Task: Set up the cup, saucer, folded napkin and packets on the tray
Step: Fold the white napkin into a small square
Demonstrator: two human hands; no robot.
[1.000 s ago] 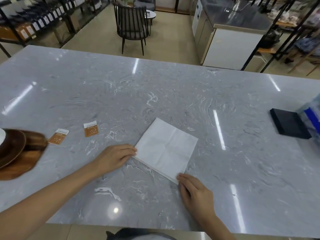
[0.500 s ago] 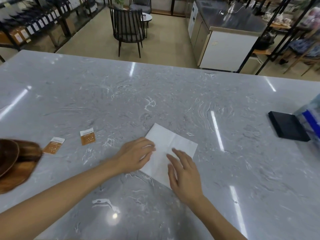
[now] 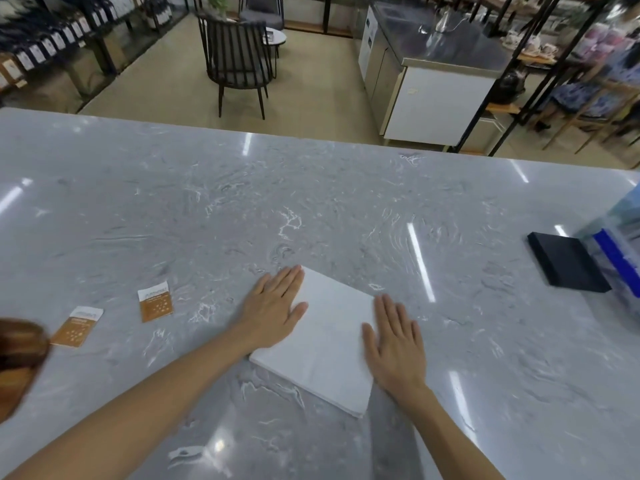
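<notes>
Change: half a second ago the hands lay curled in the middle of the napkin; now they are spread apart, one on each side.
Left hand (image 3: pixel 273 308): flat and wide open, palm down on the napkin's left edge, gripping nothing.
Right hand (image 3: pixel 394 344): flat and wide open, palm down on the napkin's right edge, gripping nothing.
Napkin (image 3: pixel 327 341): white, lying flat on the grey tabletop (image 3: pixel 311 209) between the hands.
Packets: two orange ones, one (image 3: pixel 155 301) left of the napkin, one (image 3: pixel 78 326) farther left.
Tray (image 3: pixel 17 358): brown wood, at the left edge.

Wooden tray (image 3: pixel 20 358) blurred, edge-cropped.
</notes>
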